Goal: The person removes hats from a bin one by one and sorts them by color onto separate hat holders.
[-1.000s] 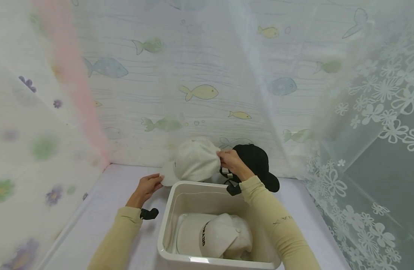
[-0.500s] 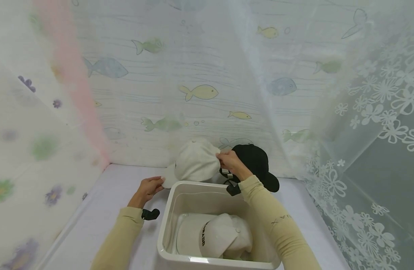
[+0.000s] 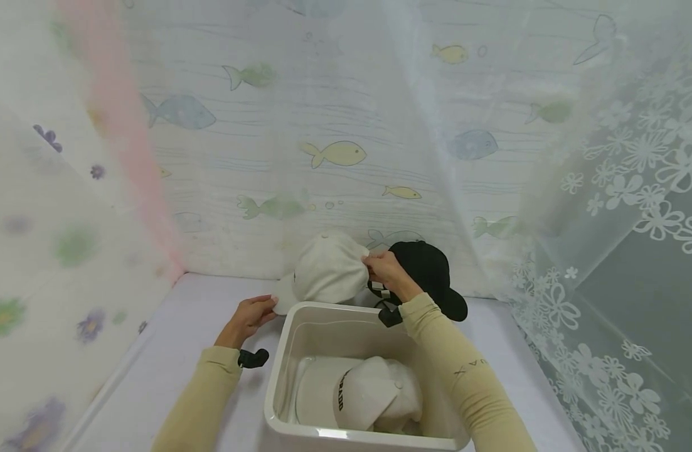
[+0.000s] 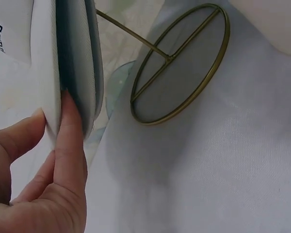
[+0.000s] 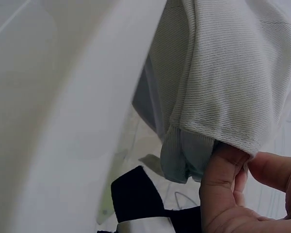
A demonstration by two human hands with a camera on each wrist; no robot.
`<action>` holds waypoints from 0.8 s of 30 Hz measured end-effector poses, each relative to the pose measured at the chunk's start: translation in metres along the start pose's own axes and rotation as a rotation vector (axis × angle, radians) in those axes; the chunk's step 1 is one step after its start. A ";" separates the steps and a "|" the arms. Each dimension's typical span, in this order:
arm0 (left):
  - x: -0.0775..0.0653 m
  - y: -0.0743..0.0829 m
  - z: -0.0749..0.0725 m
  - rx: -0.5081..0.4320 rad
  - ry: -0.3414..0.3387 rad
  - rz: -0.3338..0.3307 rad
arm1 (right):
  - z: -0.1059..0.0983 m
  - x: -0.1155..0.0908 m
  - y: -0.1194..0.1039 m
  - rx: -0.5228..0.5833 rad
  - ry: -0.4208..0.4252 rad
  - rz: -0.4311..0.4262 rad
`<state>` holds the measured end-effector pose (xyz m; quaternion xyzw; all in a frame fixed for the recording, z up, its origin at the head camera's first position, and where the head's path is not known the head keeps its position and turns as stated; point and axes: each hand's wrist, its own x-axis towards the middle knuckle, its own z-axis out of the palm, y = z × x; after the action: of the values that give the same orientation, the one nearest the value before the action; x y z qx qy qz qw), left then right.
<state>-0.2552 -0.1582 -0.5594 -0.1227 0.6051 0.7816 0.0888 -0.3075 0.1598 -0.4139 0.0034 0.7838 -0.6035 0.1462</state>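
Observation:
A white baseball cap (image 3: 330,267) sits behind the bin, its brim to the left. At the brim's edge my left hand (image 3: 250,317) pinches it between thumb and fingers; the left wrist view shows dark lettering on the front and a bluish underside. My right hand (image 3: 386,269) grips the cap's back lower edge, with fingertips tucked beneath the fabric (image 5: 228,87). Under the cap, a brass-coloured wire stand with an oval base (image 4: 182,104) shows in the left wrist view. A black cap (image 3: 427,276) is just right of my right hand, its brim to the right.
In front of the caps stands a cream plastic bin (image 3: 278,376). Inside it lies a beige cap (image 3: 374,395) with dark lettering. The table (image 3: 148,376) is covered in white cloth. Sheer curtains printed with fish (image 3: 340,154) and flowers hang at the back and sides.
My left hand and the white cap's brim have shifted slightly to the right. The right hand keeps its grip at the back, almost unmoved.

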 end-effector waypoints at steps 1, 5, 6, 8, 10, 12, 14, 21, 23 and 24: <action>-0.001 0.000 0.000 0.010 -0.005 0.000 | 0.000 -0.001 -0.001 -0.002 -0.004 0.000; -0.005 0.002 -0.001 0.075 -0.030 -0.010 | -0.001 -0.005 -0.004 -0.013 -0.018 0.009; -0.007 0.003 -0.001 0.099 -0.036 -0.014 | -0.001 -0.006 -0.005 -0.016 -0.023 0.008; -0.010 0.005 -0.003 0.132 -0.038 -0.020 | -0.001 -0.009 -0.008 -0.018 -0.039 0.007; -0.012 0.008 -0.005 0.169 -0.034 -0.017 | -0.002 -0.012 -0.011 -0.031 -0.067 -0.004; -0.015 0.011 -0.007 0.225 -0.024 -0.004 | -0.004 -0.016 -0.015 -0.053 -0.098 -0.014; -0.018 0.015 -0.009 0.287 -0.015 0.014 | -0.007 -0.021 -0.019 -0.087 -0.132 -0.020; -0.033 0.037 -0.017 0.391 -0.032 0.092 | -0.021 -0.049 -0.040 -0.258 -0.228 -0.083; -0.039 0.046 -0.017 0.402 -0.051 0.132 | -0.025 -0.060 -0.046 -0.312 -0.236 -0.123; -0.041 0.050 -0.016 0.408 -0.061 0.155 | -0.027 -0.067 -0.048 -0.340 -0.242 -0.150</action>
<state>-0.2286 -0.1862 -0.5048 -0.0316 0.7553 0.6509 0.0699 -0.2582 0.1838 -0.3466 -0.1521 0.8492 -0.4677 0.1924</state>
